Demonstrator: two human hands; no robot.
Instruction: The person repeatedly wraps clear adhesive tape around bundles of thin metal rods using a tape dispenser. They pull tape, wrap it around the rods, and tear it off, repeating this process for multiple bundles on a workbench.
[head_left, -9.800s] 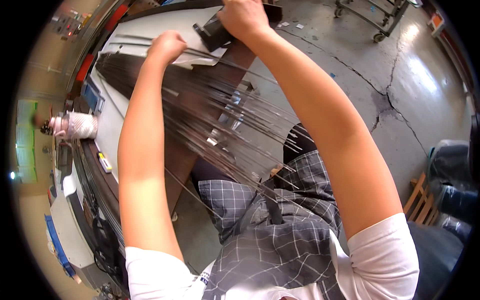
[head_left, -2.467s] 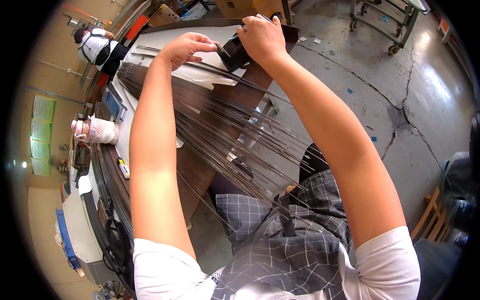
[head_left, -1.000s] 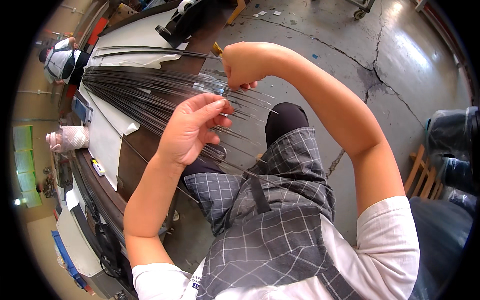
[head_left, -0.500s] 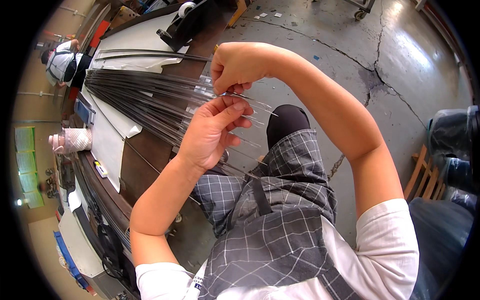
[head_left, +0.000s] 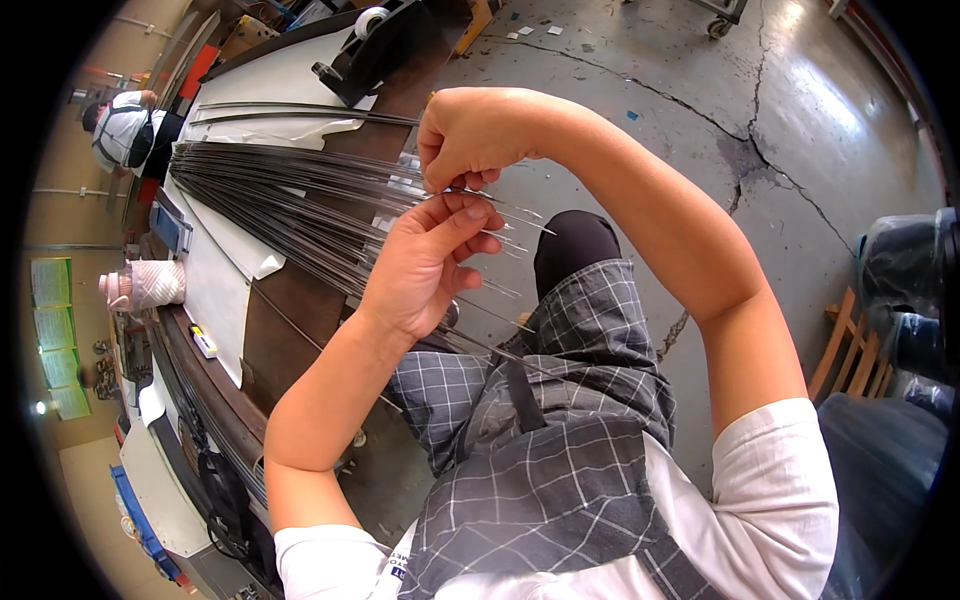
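A fan of long, thin dark rods (head_left: pixel 270 195) lies across the table, with the near ends sticking out past its edge over my lap. My left hand (head_left: pixel 425 260) pinches one thin rod (head_left: pixel 515 213) between thumb and forefinger, its other fingers loosely curled. Just above and touching it, my right hand (head_left: pixel 475 140) is bent downward, closed with its fingertips on the same rod. Exactly what lies between the right fingertips is hidden. The rod's tip reaches past both hands toward my right knee.
White paper (head_left: pixel 225 300) covers part of the brown table (head_left: pixel 285 335). A black tape dispenser (head_left: pixel 375 50) stands at the far edge. A pink wrapped bottle (head_left: pixel 145 284) and a yellow-and-white box (head_left: pixel 203 341) sit at left. Another person (head_left: pixel 125 130) bends over farther back.
Both hands stay almost in place on the rod, with only a slight shift of the fingertips. The view has moved very slightly.
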